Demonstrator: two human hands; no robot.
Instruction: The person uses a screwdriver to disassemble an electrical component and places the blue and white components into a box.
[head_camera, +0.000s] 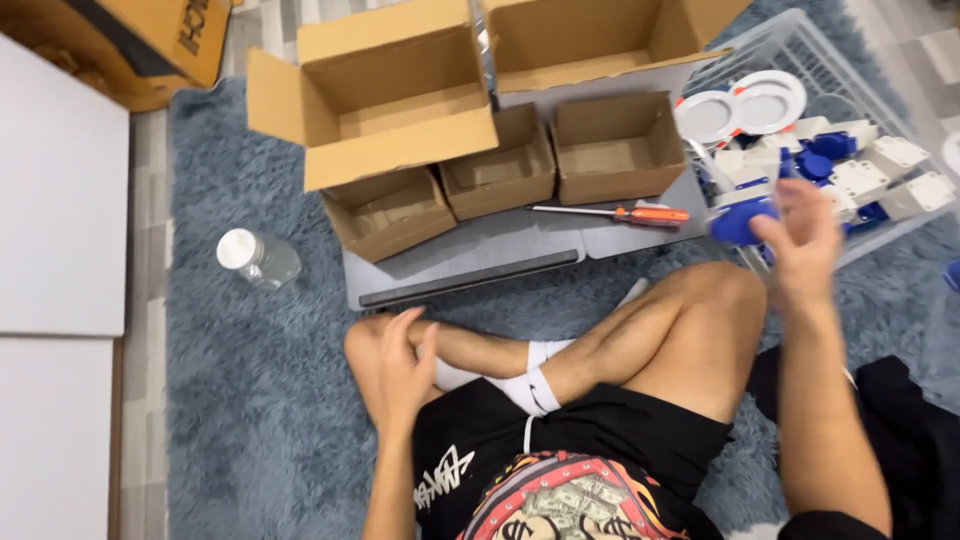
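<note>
My right hand (800, 240) reaches toward a white plastic basket (800, 50) at the right and grips a blue and white part (738, 218) at its near edge. The basket holds several white and blue electrical parts (860, 170) and round white light fittings (740, 108). My left hand (400, 365) rests open on my crossed leg, holding nothing. An orange-handled screwdriver (625, 213) lies on a grey board (500, 250) in front of my knees.
Three small open cardboard boxes (500, 165) stand in a row on the grey board, with larger open boxes (380, 95) behind. A clear bottle with a white cap (258, 258) lies on the blue shag rug (230, 400). White panels (60, 200) line the left.
</note>
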